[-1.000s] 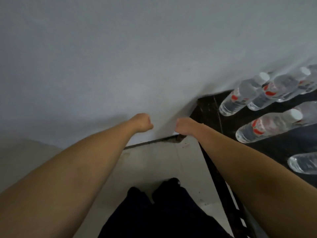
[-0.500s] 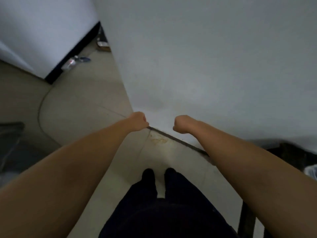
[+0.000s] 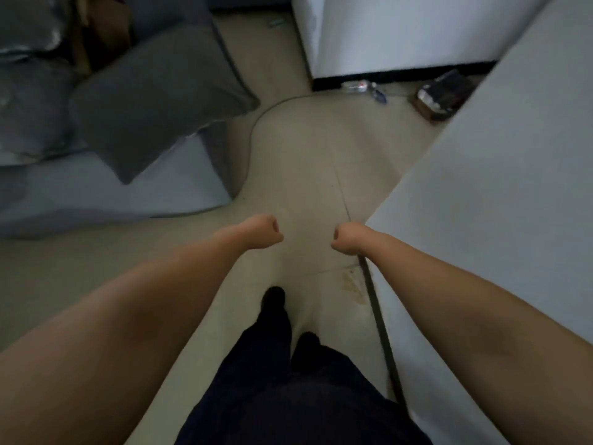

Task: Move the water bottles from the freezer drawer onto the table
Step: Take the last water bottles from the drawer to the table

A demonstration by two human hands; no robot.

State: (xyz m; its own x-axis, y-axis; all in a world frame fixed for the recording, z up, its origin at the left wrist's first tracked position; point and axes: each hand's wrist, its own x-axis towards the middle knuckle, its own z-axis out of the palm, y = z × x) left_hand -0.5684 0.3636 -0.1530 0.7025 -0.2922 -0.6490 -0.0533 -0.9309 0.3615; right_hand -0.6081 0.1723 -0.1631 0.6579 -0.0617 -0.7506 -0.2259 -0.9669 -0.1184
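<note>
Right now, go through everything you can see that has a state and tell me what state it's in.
left hand: fingers curled, holding nothing.
right hand: fingers curled, holding nothing.
plastic bottle: lying on its side on the floor by the white appliance's base.
grey cushion: tilted, leaning on the sofa.
cable: lying loose in a curve across the floor.

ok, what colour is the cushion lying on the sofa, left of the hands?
Plain dark grey, no pattern: the cushion shows best in the head view, the only one.
</note>
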